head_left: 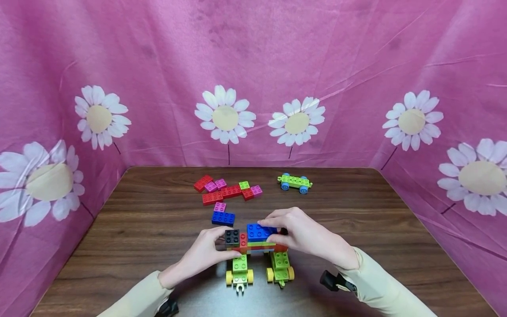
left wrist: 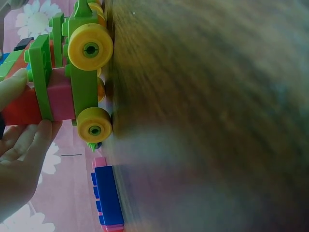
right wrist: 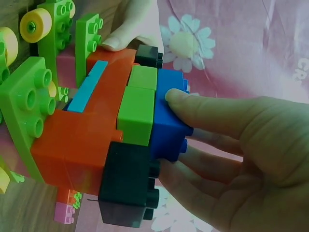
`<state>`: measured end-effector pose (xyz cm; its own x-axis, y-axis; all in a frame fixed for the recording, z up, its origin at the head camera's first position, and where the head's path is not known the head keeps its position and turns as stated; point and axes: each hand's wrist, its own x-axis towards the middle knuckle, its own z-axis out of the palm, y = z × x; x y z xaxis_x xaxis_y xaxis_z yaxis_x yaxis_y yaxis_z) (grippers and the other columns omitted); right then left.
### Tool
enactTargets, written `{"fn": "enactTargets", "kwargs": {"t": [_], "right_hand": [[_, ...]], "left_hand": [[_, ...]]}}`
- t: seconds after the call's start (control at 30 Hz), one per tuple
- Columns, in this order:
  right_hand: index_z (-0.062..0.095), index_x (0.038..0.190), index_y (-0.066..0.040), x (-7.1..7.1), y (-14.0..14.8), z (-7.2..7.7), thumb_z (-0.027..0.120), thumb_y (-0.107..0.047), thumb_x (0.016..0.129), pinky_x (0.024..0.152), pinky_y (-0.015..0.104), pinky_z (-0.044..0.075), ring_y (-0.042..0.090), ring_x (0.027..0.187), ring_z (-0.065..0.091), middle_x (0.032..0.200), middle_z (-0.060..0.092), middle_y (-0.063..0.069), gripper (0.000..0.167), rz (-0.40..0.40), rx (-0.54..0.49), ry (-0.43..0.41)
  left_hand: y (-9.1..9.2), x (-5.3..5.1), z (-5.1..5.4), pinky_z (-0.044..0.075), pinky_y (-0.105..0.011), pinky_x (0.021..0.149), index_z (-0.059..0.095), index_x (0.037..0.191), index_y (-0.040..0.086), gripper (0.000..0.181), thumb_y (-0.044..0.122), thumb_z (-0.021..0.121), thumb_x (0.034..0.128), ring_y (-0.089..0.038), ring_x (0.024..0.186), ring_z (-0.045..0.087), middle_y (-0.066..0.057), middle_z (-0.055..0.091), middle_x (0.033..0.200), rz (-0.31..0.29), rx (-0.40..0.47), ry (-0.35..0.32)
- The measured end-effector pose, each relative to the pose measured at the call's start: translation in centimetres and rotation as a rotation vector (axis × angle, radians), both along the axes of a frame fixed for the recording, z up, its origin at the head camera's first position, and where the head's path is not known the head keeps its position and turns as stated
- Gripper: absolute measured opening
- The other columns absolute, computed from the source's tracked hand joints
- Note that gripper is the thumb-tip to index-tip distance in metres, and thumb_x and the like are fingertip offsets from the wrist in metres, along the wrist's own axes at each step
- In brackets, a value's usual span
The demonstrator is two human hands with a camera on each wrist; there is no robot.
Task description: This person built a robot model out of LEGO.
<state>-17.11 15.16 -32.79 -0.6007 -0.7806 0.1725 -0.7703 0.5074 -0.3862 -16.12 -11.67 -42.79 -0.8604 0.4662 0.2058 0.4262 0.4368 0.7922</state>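
Observation:
A toy-brick vehicle stands at the front of the table on two green wheel bases point(head_left: 240, 278) with yellow wheels point(left wrist: 91, 47). Across them runs a layer of red bricks point(right wrist: 72, 140), with a light blue strip below its middle. Black bricks point(head_left: 232, 237) sit at both ends, and lime bricks point(right wrist: 136, 116) lie in the centre. My left hand point(head_left: 200, 252) grips the left end, thumb in front and fingers behind. My right hand point(head_left: 305, 233) pinches a blue brick point(head_left: 256, 232) on top of the lime ones, between thumb and fingers. Whether its studs are fully seated I cannot tell.
Behind the vehicle lie a loose blue brick point(head_left: 223, 218) and a pink brick point(head_left: 220, 207). Farther back is a cluster of red bricks point(head_left: 212, 197) with pink and lime ones. A lime wheel base with blue wheels point(head_left: 294, 181) stands at back right.

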Motion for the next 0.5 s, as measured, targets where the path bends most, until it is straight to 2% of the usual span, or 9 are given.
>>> {"fn": "enactTargets", "kwargs": {"t": [0.13,0.33,0.5], "right_hand": [[0.07,0.122,-0.006,-0.29,-0.1,0.11,0.075,-0.017,0.088,0.072,0.021,0.059,0.009,0.089,0.069,0.109,0.074,0.006,0.036,0.011,-0.007,-0.03],[0.071,0.122,-0.008,-0.74,-0.12,0.3,0.075,-0.017,0.087,0.062,0.014,0.051,0.0,0.078,0.059,0.102,0.071,0.003,0.036,0.01,-0.014,-0.106],[0.071,0.122,-0.009,-0.68,0.02,0.09,0.075,-0.016,0.087,0.059,0.013,0.048,0.007,0.075,0.058,0.097,0.068,0.001,0.036,-0.008,-0.036,-0.116]], "left_hand": [[-0.03,0.0,-0.02,0.057,-0.022,0.081,0.07,0.112,0.016,0.037,0.036,0.08,0.0825,-0.009,0.094,0.07,0.001,0.076,0.104,-0.001,-0.001,-0.006],[0.0,-0.01,-0.04,0.057,-0.023,0.082,0.071,0.112,0.017,0.037,0.037,0.08,0.0818,-0.007,0.094,0.069,0.003,0.075,0.104,0.008,-0.001,-0.003],[0.03,-0.17,-0.08,0.058,-0.022,0.082,0.071,0.11,0.016,0.036,0.035,0.08,0.0817,-0.006,0.094,0.069,0.001,0.076,0.103,-0.011,0.026,-0.013]]}}
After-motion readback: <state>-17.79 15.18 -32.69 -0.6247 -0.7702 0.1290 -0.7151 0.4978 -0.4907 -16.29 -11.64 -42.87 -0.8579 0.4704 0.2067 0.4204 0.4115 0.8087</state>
